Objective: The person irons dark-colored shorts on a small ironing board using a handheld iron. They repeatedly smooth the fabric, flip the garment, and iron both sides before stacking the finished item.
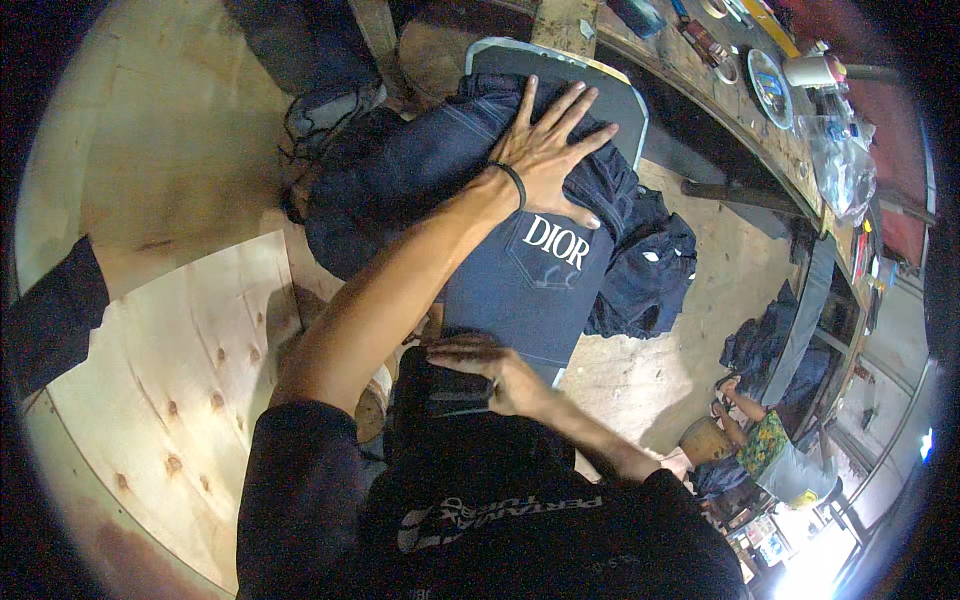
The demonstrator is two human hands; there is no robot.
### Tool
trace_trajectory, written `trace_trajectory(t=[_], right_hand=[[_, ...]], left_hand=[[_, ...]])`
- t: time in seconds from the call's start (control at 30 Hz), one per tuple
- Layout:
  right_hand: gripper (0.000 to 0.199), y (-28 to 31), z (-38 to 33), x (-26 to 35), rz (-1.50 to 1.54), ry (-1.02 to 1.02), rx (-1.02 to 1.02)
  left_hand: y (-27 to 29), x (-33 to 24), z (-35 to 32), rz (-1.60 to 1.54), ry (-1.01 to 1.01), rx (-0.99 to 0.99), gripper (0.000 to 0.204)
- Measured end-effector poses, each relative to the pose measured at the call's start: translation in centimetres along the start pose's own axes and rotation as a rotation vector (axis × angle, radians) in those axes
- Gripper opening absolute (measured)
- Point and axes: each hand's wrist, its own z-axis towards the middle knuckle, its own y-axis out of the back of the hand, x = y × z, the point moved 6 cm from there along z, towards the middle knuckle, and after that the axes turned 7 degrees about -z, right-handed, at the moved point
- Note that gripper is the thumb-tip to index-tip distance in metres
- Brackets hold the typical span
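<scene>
Dark blue denim pants [480,285] lie over a dark board with a pale rim [625,85] in front of me. On them is a back pocket bearing white printed letters and light stitching. My left hand [545,155], a dark band at its wrist, presses flat on the denim above the pocket, fingers spread wide. Close to my body, my right hand [490,368] rests at the near end of the denim with its fingers stretched out and close together. Neither hand grips anything that I can see.
More dark denim [650,270] hangs or lies right of the board. A wooden workbench [720,100] along the upper right carries tools, a round dish [768,88] and a clear plastic bag [840,165]. Plywood [190,390] spreads at left. Another person [775,455] sits at lower right.
</scene>
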Motion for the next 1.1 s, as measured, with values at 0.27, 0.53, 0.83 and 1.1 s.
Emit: trace_trajectory(t=[0.27,0.53,0.83,1.1], right_hand=[[0.078,0.8,-1.8,-1.6,0.129,0.034,-0.025],[0.065,2.9,-3.4,-2.4,0.237,-0.037,-0.13],[0.064,1.5,-6.6,-4.1,0.056,-0.003,-0.133],[0.063,2.5,-7.8,-3.7,0.095,-0.003,-0.287]], left_hand=[[-0.2,0.3,0.3,0.031,0.045,0.044,0.129],[0.4,-0.2,0.5,0.075,0.055,0.064,0.131],[-0.3,-0.5,0.1,0.106,0.059,0.064,0.131],[0.2,0.0,0.7,0.146,0.03,0.045,0.13]])
